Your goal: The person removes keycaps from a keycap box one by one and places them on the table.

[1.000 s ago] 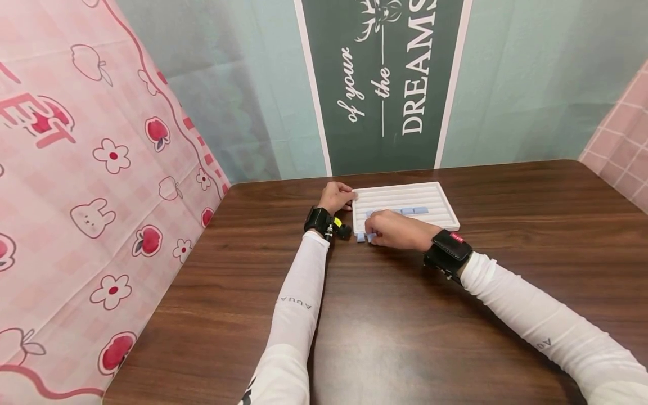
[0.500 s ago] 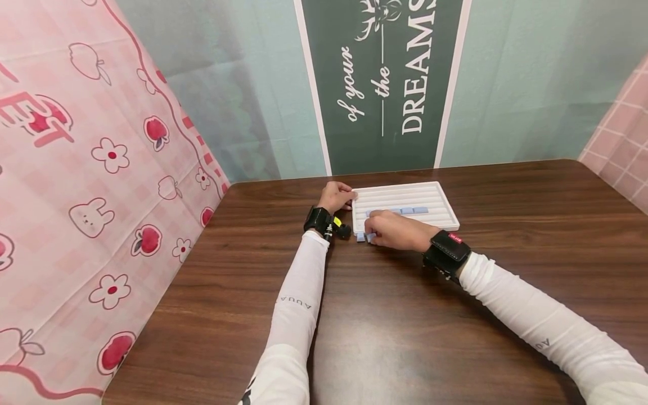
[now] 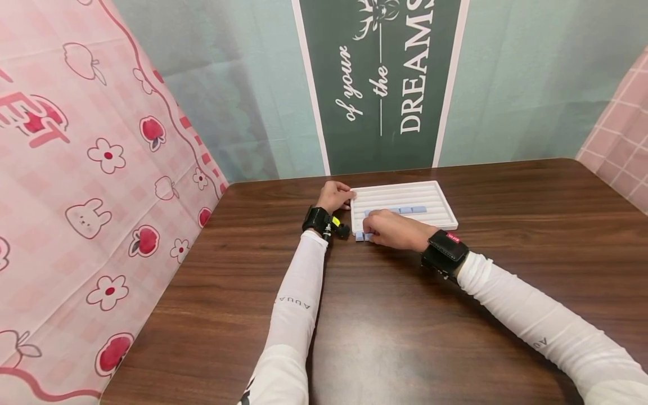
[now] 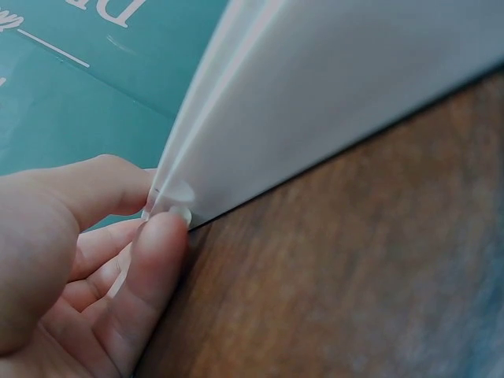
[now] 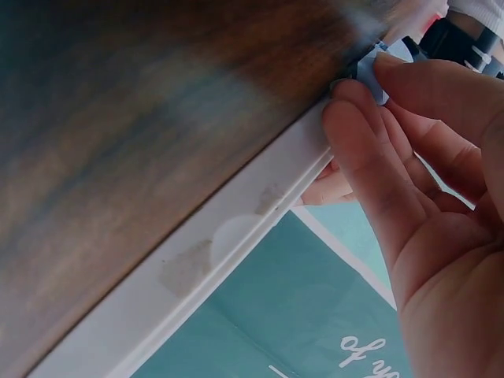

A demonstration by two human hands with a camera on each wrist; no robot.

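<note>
A white ridged tray (image 3: 395,192) lies on the table with light-blue keycaps (image 3: 418,209) in one of its rows. My left hand (image 3: 334,197) pinches the tray's left far corner between thumb and finger, as the left wrist view shows closely. At the tray's near edge, my right hand (image 3: 397,229) pinches a light-blue keycap (image 5: 370,77) with its fingertips. Just left of those fingertips sits another light-blue keycap (image 3: 359,237), in front of the tray's near left corner. The right hand covers part of the keycap row.
A brown wood-grain table (image 3: 385,315) carries everything. Behind its far edge hangs a green cloth (image 3: 374,152) with white lettering. A pink patterned cloth (image 3: 108,225) borders the left side, and pink tile-print cloth (image 3: 620,135) the right.
The keycap in my right hand has shifted slightly left, narrowing the gap to the keycap beside it. My left hand stays on the tray corner.
</note>
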